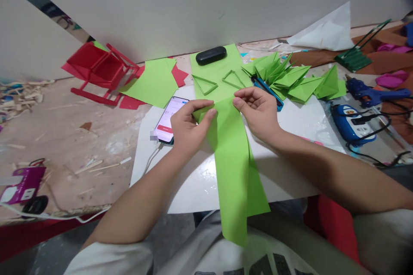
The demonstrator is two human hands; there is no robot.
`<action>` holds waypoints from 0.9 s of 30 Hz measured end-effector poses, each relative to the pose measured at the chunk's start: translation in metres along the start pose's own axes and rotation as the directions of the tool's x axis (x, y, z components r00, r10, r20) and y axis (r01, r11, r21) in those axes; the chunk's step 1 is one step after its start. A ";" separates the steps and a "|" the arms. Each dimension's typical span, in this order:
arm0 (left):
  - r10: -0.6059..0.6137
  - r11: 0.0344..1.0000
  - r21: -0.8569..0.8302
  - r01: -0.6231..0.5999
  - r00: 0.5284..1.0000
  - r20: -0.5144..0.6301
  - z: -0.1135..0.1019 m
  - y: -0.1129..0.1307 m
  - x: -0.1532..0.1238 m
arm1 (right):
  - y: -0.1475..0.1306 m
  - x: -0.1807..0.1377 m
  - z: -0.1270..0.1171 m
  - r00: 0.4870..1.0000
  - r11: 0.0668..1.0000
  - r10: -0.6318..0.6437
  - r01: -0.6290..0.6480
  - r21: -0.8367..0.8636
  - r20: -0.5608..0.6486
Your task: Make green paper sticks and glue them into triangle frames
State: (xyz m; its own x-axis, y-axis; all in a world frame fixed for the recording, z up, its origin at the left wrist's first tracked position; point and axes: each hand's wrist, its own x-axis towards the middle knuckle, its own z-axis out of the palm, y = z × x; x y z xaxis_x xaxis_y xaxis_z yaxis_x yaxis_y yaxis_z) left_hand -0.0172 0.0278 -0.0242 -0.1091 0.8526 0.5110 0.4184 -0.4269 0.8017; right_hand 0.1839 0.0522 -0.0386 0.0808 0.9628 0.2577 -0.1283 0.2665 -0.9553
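Note:
A long green paper strip (pixel 234 167) runs from my lap up over a white board (pixel 180 189). My left hand (pixel 189 126) pinches the strip's folded top-left corner, fingers closed on the paper. My right hand (pixel 258 111) grips the top-right edge of the same strip, fingers curled. Just beyond my hands lie two small green paper triangles (pixel 204 84) on another green sheet (pixel 217 75). A phone (pixel 167 121) with a lit screen lies left of my left hand.
A pile of folded green paper pieces (pixel 292 79) and a blue tool (pixel 269 92) sit at the back right. A black case (pixel 211 55), a red stick-built chair (pixel 98 73), a blue glue gun (pixel 371 92), a blue power strip (pixel 350 122) and wood scraps (pixel 19 94) surround the board.

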 end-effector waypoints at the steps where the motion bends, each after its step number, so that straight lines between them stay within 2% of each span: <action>1: -0.008 1.000 0.002 0.008 1.000 -0.003 0.000 0.000 0.000 | 0.000 0.000 0.000 1.000 1.000 -0.004 0.004 -0.008 -0.002; 12: -0.092 0.979 -0.188 0.078 0.994 -0.066 0.001 -0.007 0.005 | 0.005 0.008 -0.005 0.991 0.991 -0.119 0.116 -0.061 -0.060; 19: -0.178 0.953 -0.252 0.166 0.984 -0.025 -0.001 -0.010 0.010 | 0.009 0.010 -0.006 0.991 0.990 -0.123 0.119 -0.077 -0.052; 22: -0.271 0.917 -0.282 0.280 0.960 0.073 -0.001 -0.014 0.010 | 0.010 0.011 -0.007 0.988 0.988 -0.134 0.128 -0.080 -0.071; 25: -0.366 0.844 -0.308 0.439 0.891 0.268 0.003 -0.015 0.007 | 0.013 0.013 -0.009 0.984 0.988 -0.141 0.132 -0.085 -0.106; 27: -0.393 0.805 -0.313 0.504 0.848 0.357 0.008 -0.012 0.003 | 0.015 0.016 -0.011 0.982 0.988 -0.138 0.126 -0.094 -0.132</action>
State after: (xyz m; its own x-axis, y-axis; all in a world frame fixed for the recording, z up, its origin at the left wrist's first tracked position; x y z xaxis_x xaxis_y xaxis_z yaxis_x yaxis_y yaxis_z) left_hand -0.0156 0.0383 -0.0348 0.0647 0.9979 0.0078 -0.0009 -0.0078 1.0000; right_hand 0.1942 0.0712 -0.0506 0.2277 0.9024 0.3658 -0.0236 0.3807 -0.9244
